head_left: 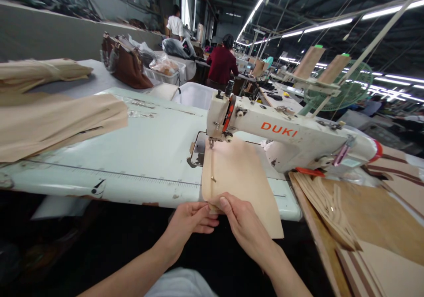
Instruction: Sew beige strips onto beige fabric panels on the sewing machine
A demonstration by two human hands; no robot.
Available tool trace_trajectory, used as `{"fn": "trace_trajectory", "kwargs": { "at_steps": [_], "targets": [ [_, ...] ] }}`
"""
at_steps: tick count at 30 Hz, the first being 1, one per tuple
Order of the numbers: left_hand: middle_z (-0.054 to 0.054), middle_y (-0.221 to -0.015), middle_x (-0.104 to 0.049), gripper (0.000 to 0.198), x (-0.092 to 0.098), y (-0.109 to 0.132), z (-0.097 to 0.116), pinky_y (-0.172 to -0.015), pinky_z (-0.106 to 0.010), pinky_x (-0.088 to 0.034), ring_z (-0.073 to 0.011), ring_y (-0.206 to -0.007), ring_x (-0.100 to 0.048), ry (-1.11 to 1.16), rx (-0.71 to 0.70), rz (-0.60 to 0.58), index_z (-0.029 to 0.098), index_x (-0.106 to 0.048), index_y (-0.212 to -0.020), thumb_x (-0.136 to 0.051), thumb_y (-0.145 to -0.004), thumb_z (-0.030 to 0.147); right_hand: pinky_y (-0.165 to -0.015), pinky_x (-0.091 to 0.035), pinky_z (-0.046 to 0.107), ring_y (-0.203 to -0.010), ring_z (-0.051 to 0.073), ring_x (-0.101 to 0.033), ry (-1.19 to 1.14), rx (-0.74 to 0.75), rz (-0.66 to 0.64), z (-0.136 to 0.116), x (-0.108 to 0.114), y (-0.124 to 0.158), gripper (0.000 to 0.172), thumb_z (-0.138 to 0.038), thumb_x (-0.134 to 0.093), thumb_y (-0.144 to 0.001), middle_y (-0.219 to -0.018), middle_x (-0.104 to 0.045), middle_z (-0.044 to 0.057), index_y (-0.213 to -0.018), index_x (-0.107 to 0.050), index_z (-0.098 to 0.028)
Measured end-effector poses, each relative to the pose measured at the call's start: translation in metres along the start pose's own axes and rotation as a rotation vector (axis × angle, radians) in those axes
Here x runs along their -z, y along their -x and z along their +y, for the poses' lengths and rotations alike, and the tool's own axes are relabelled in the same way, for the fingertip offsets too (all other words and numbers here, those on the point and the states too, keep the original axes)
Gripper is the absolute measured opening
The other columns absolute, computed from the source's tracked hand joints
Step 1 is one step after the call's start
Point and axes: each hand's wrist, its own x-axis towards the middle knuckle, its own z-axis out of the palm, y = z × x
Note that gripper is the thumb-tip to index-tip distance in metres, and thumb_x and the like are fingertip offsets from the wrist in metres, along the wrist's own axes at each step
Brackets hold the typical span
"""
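Observation:
A beige leather-like panel (243, 178) lies on the sewing table, its far left part under the needle and presser foot of the sewing machine (251, 120). Along its left side runs a zipper strip with a small metal pull (213, 179). My left hand (192, 222) pinches the panel's near left corner at the table's front edge, other fingers below it. Beside it, my right hand (243, 219) is closed on the same near edge, thumb on top, where the material folds up a little. The panel's near right corner hangs past the table edge.
Stacked beige pieces (59, 120) lie on the table at left. A brown handbag (124, 63) stands behind them. On the right, a wooden board (377, 213) carries zipper strips (327, 204) and more panels. Thread cones (309, 63) and a green fan (347, 87) stand behind the machine. People sit and stand farther back.

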Motion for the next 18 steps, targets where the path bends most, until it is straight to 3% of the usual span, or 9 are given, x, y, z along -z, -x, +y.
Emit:
{"fn": "trace_trajectory", "kwargs": {
  "at_steps": [5, 13, 18],
  "targets": [
    [-0.013, -0.091, -0.078, 0.049, 0.007, -0.003, -0.004, -0.071, -0.028, -0.057, -0.0231, -0.081, -0.074, -0.023, -0.036, 0.059, 0.011, -0.073, -0.092, -0.074, -0.080, 0.058, -0.077, -0.046, 0.027, -0.082, 0.015, -0.059, 0.025, 0.030, -0.027, -0.004, -0.001, 0.001, 0.037, -0.036, -0.028, -0.108, -0.088, -0.064, 0.002, -0.092, -0.058, -0.021],
    [-0.013, -0.094, -0.078, 0.049, 0.012, -0.001, 0.005, -0.074, -0.028, -0.056, -0.0263, -0.093, -0.073, -0.063, -0.011, -0.004, 0.012, -0.076, -0.098, -0.073, -0.081, 0.058, -0.081, -0.050, 0.029, -0.084, 0.015, -0.061, -0.002, 0.022, -0.018, -0.001, -0.011, 0.003, 0.037, -0.034, -0.028, -0.108, -0.091, -0.064, 0.003, -0.092, -0.058, -0.021],
    [-0.014, -0.092, -0.078, 0.050, 0.012, 0.001, 0.008, -0.074, -0.028, -0.056, -0.0269, -0.092, -0.073, -0.061, 0.005, 0.000, 0.011, -0.077, -0.095, -0.070, -0.081, 0.059, -0.092, -0.052, 0.031, -0.098, 0.016, -0.063, -0.014, 0.066, -0.015, 0.003, -0.014, 0.004, 0.031, -0.030, -0.032, -0.107, -0.102, -0.066, 0.003, -0.110, -0.062, -0.023]
  ]
}}
